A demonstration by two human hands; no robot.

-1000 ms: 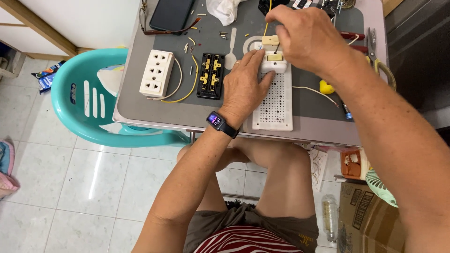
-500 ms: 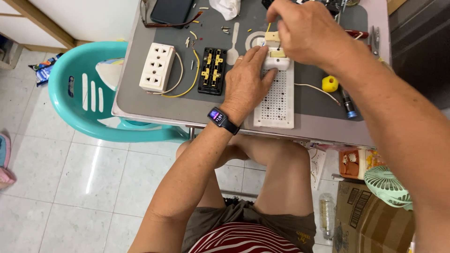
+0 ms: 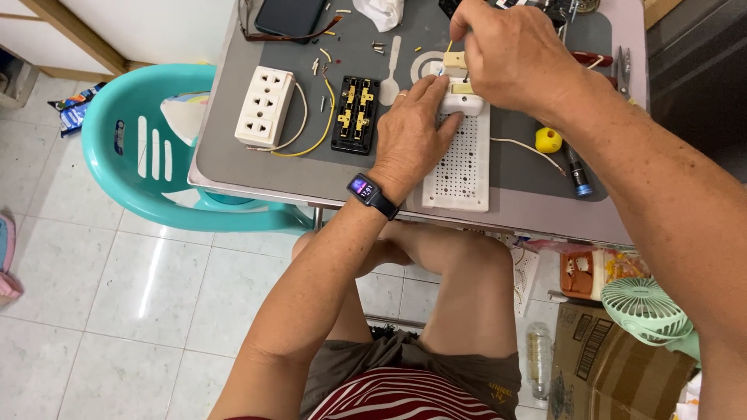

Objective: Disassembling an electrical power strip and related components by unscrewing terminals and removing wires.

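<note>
My left hand [image 3: 412, 128], with a smartwatch [image 3: 369, 190] on the wrist, lies flat on a white perforated board [image 3: 459, 175] on the grey table [image 3: 233, 159]. Its fingertips press against a small white block [image 3: 461, 103] at the board's far end. My right hand [image 3: 510, 50] hovers just beyond, thumb and forefinger pinched on a thin yellow wire [image 3: 448, 47]. The wire runs down to a cream-coloured part [image 3: 454, 61] on top of the block.
Left of the board lie a white triple socket [image 3: 266, 106], a black socket insert with brass strips [image 3: 356, 114], loose screws and a phone [image 3: 289, 14]. A yellow knob [image 3: 548, 140] and dark pen-like tool [image 3: 577, 171] lie right. A teal chair [image 3: 148, 148], fan [image 3: 646, 307] and cardboard box [image 3: 599, 373] stand around.
Both hands stay at the block. My right hand has shifted slightly towards the table's far edge, and the view has drifted a little.
</note>
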